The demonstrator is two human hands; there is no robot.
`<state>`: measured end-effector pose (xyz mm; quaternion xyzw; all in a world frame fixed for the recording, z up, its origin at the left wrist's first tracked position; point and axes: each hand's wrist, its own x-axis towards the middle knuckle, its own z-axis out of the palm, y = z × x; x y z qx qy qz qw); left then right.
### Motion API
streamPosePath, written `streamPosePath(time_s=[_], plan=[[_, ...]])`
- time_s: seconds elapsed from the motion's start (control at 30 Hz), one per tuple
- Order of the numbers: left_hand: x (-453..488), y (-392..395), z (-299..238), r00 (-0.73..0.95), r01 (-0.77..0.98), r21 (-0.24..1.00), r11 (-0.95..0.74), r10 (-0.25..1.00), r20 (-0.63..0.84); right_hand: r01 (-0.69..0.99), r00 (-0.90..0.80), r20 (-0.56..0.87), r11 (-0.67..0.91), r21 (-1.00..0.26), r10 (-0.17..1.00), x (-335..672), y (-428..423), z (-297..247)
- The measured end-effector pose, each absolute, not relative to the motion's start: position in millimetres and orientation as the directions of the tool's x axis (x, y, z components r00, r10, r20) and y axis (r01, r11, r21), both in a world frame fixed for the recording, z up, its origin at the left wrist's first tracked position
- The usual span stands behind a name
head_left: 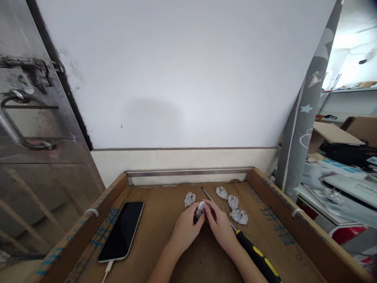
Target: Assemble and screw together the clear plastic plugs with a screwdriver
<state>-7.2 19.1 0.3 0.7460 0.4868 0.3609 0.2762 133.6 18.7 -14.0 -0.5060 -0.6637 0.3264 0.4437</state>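
Between the fingertips of both hands is a small clear plastic plug (200, 209), partly hidden by the fingers. My left hand (187, 225) is closed on its left side, and my right hand (220, 225) pinches it from the right. Just behind my left hand lies another clear plug (190, 199) with metal prongs. To the right of my hands lie more clear plugs: one at the back (221, 192), a middle plug (233, 202) and a nearer plug (239, 216). A long screwdriver (257, 254) with a black and yellow handle runs diagonally under my right hand.
Brown cardboard (159, 228) lines the work surface, with raised cardboard sides (278, 198). A black-screened phone (123, 231) with a white cable (108, 267) lies at left. Behind stands a white wall (188, 78); a metal door (38, 129) is at left, a grey curtain (304, 110) at right.
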Motion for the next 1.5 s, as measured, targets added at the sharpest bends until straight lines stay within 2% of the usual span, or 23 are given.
streamPosePath(time_s=[0.13, 0.37, 0.63, 0.7, 0.77, 0.83, 0.9, 1.03, 1.1, 1.17, 1.23, 1.33, 1.43, 1.5], plan=[[-6.4, 20.8, -0.5, 0.261, 0.479, 0.76, -0.439, 0.898, 0.354, 0.354, -0.092, 0.296, 0.309, -0.883, 0.951, 133.8, 19.7, -13.7], [-5.9, 20.2, -3.2, 0.231, 0.459, 0.751, -0.474, 0.88, 0.415, 0.354, -0.083, 0.32, 0.328, -0.876, 0.944, 135.5, 19.6, -12.0], [-9.9, 21.0, -0.4, 0.203, 0.586, 0.68, -0.442, 0.892, 0.405, 0.449, 0.014, 0.345, 0.302, -0.841, 0.939, 141.4, 3.5, -8.4], [-11.5, 22.0, -0.3, 0.132, 0.595, 0.695, -0.403, 0.903, 0.41, 0.54, 0.07, 0.4, 0.302, -0.786, 0.914, 160.4, -15.5, -12.5], [-12.0, 23.3, 0.4, 0.032, 0.576, 0.738, -0.351, 0.912, 0.409, 0.798, 0.102, 0.539, 0.255, -0.546, 0.836, 188.2, -38.1, -22.2], [-11.5, 25.2, 0.9, -0.063, 0.52, 0.798, -0.304, 0.918, 0.391, 0.922, 0.095, 0.579, 0.147, -0.358, 0.809, 218.1, -58.8, -35.4], [-10.6, 27.6, 0.3, -0.127, 0.428, 0.862, -0.271, 0.927, 0.354, 0.954, 0.058, 0.57, 0.122, -0.273, 0.82, 241.0, -73.4, -48.1], [-11.2, 33.3, -4.4, -0.181, 0.223, 0.944, -0.244, 0.941, 0.287, 0.951, -0.118, 0.586, 0.262, -0.167, 0.802, 248.0, -83.5, -57.5], [-12.8, 36.1, -6.8, -0.208, 0.175, 0.952, -0.251, 0.936, 0.285, 0.93, -0.157, 0.574, 0.315, -0.187, 0.804, 239.3, -85.2, -50.5], [-13.9, 38.2, -8.3, -0.232, 0.153, 0.952, -0.264, 0.927, 0.294, 0.899, -0.144, 0.577, 0.351, -0.263, 0.804, 231.9, -89.3, -34.9], [-13.8, 39.0, -8.5, -0.244, 0.135, 0.952, -0.274, 0.922, 0.3, 0.871, -0.078, 0.648, 0.369, -0.326, 0.757, 228.5, -96.6, -10.4], [-12.4, 38.0, -6.7, -0.253, 0.105, 0.951, -0.29, 0.917, 0.308, 0.818, 0.156, 0.785, 0.367, -0.443, 0.599, 223.2, -109.7, 38.1], [-12.6, 35.5, -3.7, -0.263, 0.104, 0.947, -0.305, 0.909, 0.322, 0.74, 0.326, 0.857, 0.456, -0.494, 0.398, 206.9, -117.1, 82.7], [-14.0, 33.6, -1.8, -0.283, 0.13, 0.942, -0.31, 0.899, 0.335, 0.665, 0.424, 0.819, 0.481, -0.571, 0.386, 193.4, -117.6, 99.8]])
